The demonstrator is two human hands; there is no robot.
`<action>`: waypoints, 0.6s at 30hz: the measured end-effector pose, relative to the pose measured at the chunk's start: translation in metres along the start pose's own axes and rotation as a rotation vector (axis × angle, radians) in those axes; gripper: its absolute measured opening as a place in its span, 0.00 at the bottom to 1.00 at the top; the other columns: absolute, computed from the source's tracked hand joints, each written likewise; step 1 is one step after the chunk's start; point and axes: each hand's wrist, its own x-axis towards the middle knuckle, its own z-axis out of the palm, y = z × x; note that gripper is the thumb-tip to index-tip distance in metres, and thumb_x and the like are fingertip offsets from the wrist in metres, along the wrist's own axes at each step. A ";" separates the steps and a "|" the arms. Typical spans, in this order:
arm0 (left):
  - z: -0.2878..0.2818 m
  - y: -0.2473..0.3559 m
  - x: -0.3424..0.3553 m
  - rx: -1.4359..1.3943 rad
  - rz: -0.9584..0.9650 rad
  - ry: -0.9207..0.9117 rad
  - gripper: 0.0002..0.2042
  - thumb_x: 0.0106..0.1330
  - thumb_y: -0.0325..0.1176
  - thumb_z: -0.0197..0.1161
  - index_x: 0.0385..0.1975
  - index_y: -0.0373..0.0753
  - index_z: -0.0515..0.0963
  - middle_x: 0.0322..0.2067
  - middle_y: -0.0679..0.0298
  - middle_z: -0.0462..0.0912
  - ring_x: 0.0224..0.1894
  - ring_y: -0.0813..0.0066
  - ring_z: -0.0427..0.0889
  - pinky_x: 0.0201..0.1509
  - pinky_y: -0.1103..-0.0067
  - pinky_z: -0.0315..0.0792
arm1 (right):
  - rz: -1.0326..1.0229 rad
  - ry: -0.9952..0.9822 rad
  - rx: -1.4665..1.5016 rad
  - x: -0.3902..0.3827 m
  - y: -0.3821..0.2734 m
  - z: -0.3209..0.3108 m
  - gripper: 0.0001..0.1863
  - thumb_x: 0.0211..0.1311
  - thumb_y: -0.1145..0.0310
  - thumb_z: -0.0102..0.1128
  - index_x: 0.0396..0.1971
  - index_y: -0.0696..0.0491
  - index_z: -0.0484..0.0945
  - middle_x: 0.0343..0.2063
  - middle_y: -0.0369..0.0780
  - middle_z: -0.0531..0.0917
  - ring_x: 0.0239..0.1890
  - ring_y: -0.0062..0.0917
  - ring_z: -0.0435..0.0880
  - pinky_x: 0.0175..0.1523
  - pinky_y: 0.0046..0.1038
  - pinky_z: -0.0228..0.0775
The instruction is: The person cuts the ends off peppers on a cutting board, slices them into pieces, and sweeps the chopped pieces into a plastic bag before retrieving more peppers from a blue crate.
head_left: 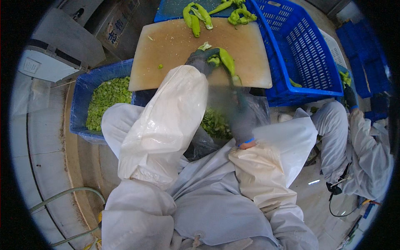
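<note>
My left hand (201, 59), in a dark glove, presses a long green pepper (227, 61) down near the front edge of a tan cutting board (175, 46). My right hand (241, 118), also dark-gloved with a blue cuff, is motion-blurred below the board's front edge. A dark blurred streak runs from it up toward the pepper's end; what it grips is unclear. Both forearms wear clear plastic sleeves. More whole green peppers (196, 17) lie at the board's far edge.
A blue crate (81, 89) of chopped green pieces sits at left under the board. A clear bag of chopped greens (214, 123) lies between my arms. A big blue basket (304, 46) stands at right. Another person in white (366, 141) crouches far right. A hose (66, 193) lies lower left.
</note>
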 end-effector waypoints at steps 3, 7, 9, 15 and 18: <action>0.003 -0.009 0.003 0.014 0.046 -0.028 0.24 0.52 0.35 0.66 0.52 0.49 0.72 0.53 0.53 0.73 0.59 0.53 0.67 0.62 0.67 0.61 | -0.093 0.100 0.130 0.003 0.010 0.011 0.20 0.61 0.64 0.52 0.51 0.57 0.71 0.37 0.50 0.81 0.39 0.42 0.81 0.42 0.35 0.71; 0.002 -0.008 0.003 0.003 -0.001 -0.100 0.27 0.54 0.37 0.65 0.57 0.50 0.69 0.55 0.53 0.71 0.60 0.54 0.66 0.63 0.68 0.60 | -0.181 0.155 0.111 0.011 0.009 0.020 0.21 0.61 0.63 0.52 0.52 0.58 0.71 0.36 0.51 0.81 0.37 0.43 0.81 0.41 0.36 0.71; -0.002 -0.004 0.004 0.015 -0.002 -0.118 0.28 0.54 0.37 0.65 0.58 0.51 0.68 0.55 0.53 0.70 0.60 0.54 0.65 0.63 0.68 0.60 | -0.085 0.080 0.161 0.013 0.008 0.021 0.22 0.61 0.62 0.51 0.52 0.57 0.70 0.35 0.51 0.81 0.37 0.44 0.81 0.41 0.37 0.71; -0.003 0.002 0.003 0.016 -0.050 -0.157 0.31 0.53 0.37 0.65 0.60 0.52 0.65 0.56 0.52 0.69 0.61 0.53 0.64 0.64 0.67 0.59 | -0.062 0.067 0.153 0.020 -0.001 0.022 0.21 0.61 0.60 0.50 0.51 0.55 0.71 0.34 0.53 0.80 0.36 0.48 0.80 0.39 0.40 0.71; -0.003 -0.006 0.000 0.048 -0.002 -0.110 0.31 0.53 0.37 0.65 0.60 0.52 0.65 0.56 0.53 0.69 0.61 0.53 0.64 0.64 0.68 0.60 | -0.014 0.003 0.067 0.022 -0.024 0.014 0.18 0.61 0.62 0.49 0.49 0.54 0.71 0.33 0.54 0.80 0.34 0.48 0.80 0.37 0.43 0.70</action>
